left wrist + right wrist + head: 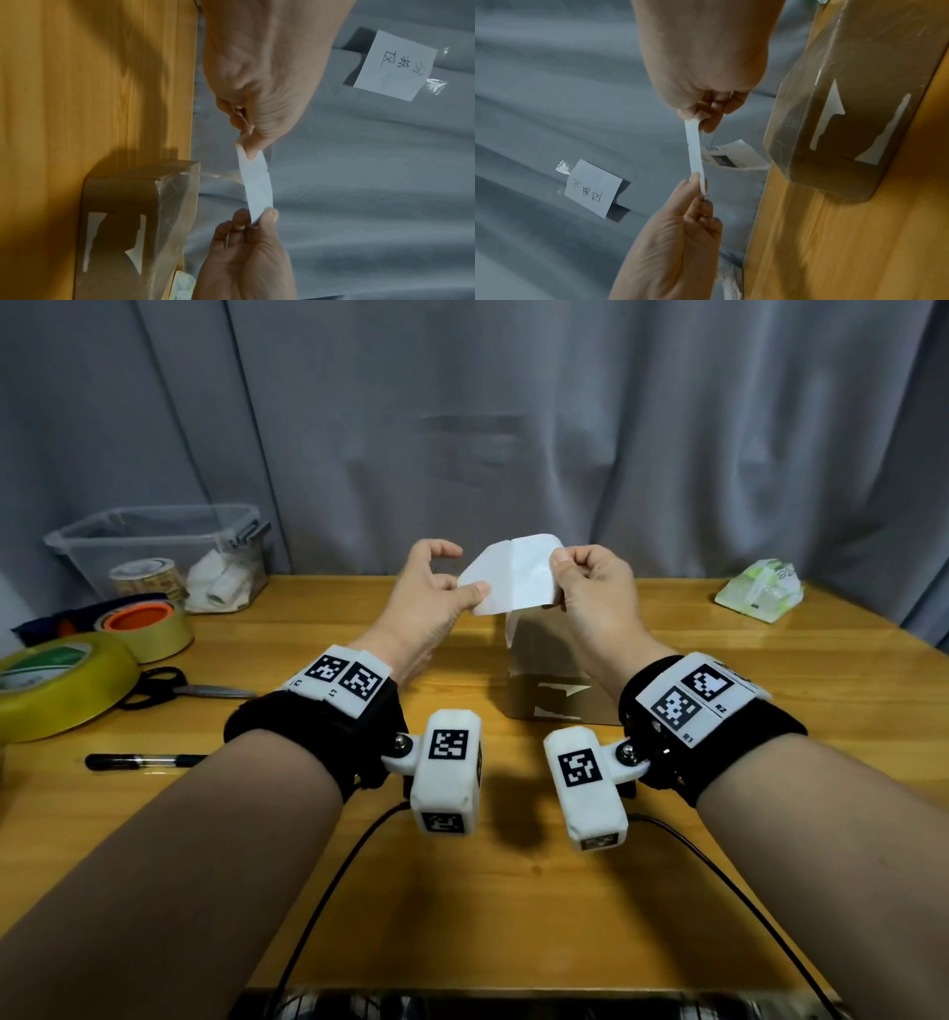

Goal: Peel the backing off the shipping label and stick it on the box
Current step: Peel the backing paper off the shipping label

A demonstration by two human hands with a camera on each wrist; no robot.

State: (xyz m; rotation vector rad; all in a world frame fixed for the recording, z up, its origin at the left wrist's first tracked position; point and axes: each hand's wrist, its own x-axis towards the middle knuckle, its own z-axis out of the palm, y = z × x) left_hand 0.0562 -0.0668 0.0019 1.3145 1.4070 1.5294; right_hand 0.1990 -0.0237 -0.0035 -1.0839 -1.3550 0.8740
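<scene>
Label (513, 575) held mid-frame in the air above the box (552, 683), my left hand (429, 603) and right hand (590, 588) each pinching an end; backing not visibly separated, so peeling and sticking remain.

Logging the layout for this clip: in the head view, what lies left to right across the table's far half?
Yellow tape roll → clear bin → left hand → label → right hand → green-and-white packet.
</scene>
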